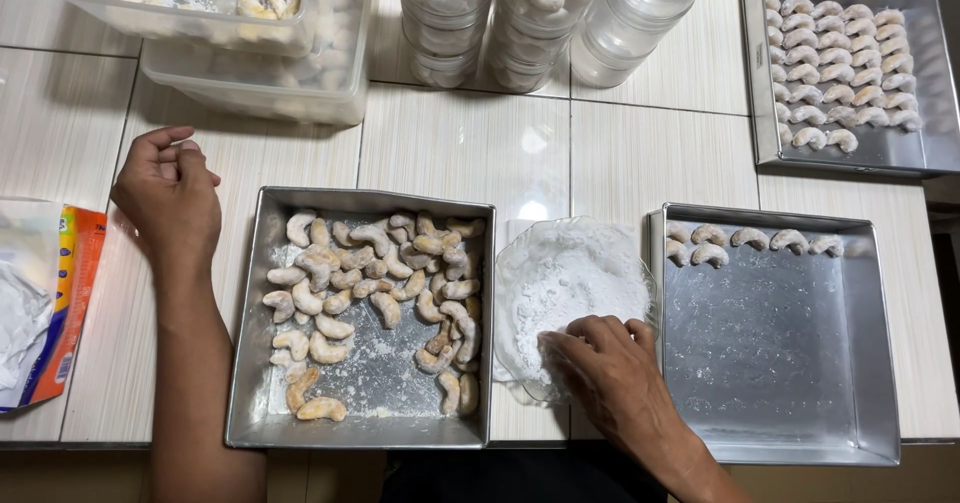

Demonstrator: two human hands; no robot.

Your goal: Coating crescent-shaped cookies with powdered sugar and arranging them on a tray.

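The right hand (610,373) digs curled fingers into the sugar bowl (570,283), grasp hidden. Trays of cookies (375,293) flank it. The left hand (170,198) rests loosely curled, empty, on the tiled bench (470,143).

Pale tan crescent-shaped cookies (375,298) lie in the near-left dull silver square metal tin (250,363). Snow-white powder fills the clear glass bowl (565,283). Far right, white-coated crescent cookies (840,73) sit in rows. The cream tiled tabletop (470,143) shows fine streaks. At the left edge lies an orange-and-yellow plastic packet (70,303).
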